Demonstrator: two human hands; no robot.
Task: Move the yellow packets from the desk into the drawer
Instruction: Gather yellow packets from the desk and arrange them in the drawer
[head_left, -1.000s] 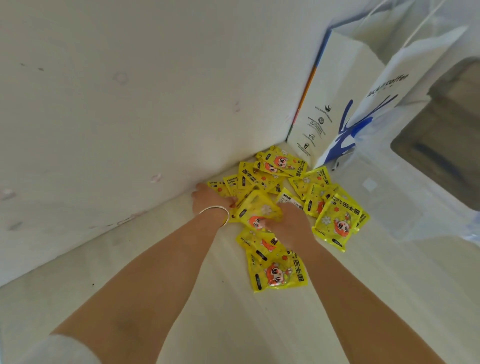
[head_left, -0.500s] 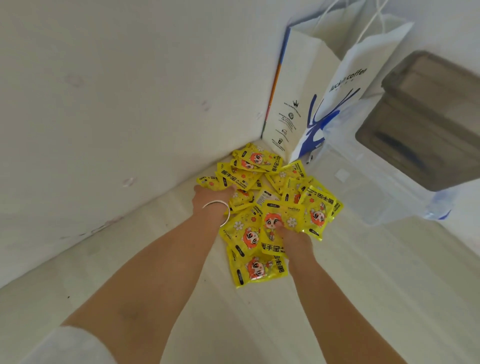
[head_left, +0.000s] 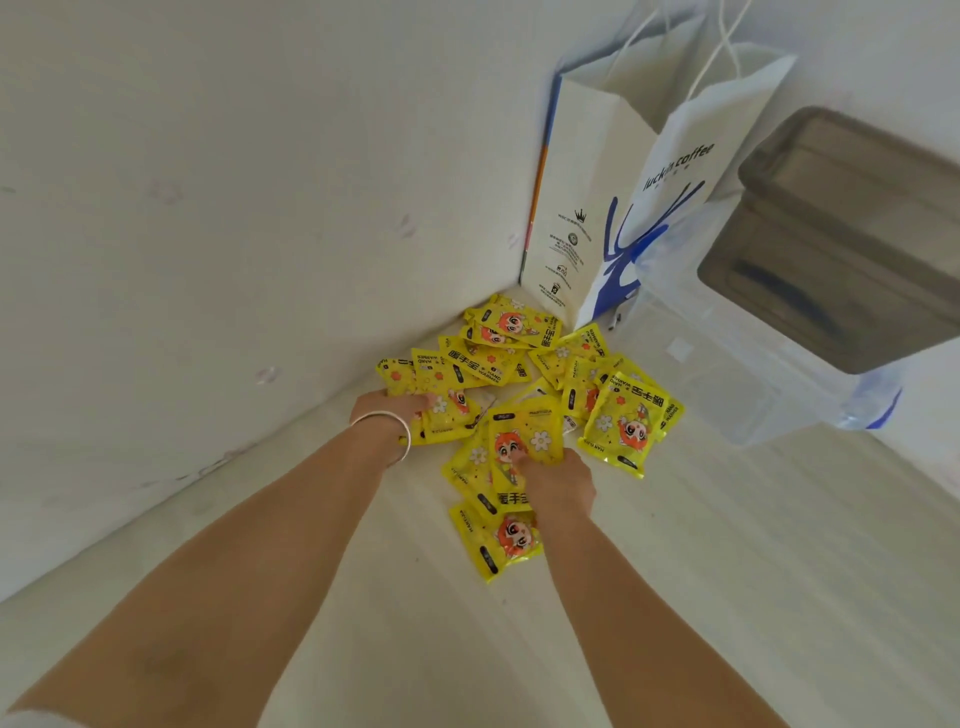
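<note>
Packets (head_left: 519, 415) lie heaped in the surface's (head_left: 727, 571) far corner; our left hand (head_left: 392, 408) presses flat, fingers together, while right hand (head_left: 558, 480) pinches one (light, slippery foil, we judge). Best gripped by an edge seam.

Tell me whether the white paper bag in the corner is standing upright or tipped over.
Upright. The white paper bag stands on its base on the desk, open top and string handles up, beside the wall.

Both arms outstretched — left hand (head_left: 388, 407) flat, right hand (head_left: 558, 480) pinching.
</note>
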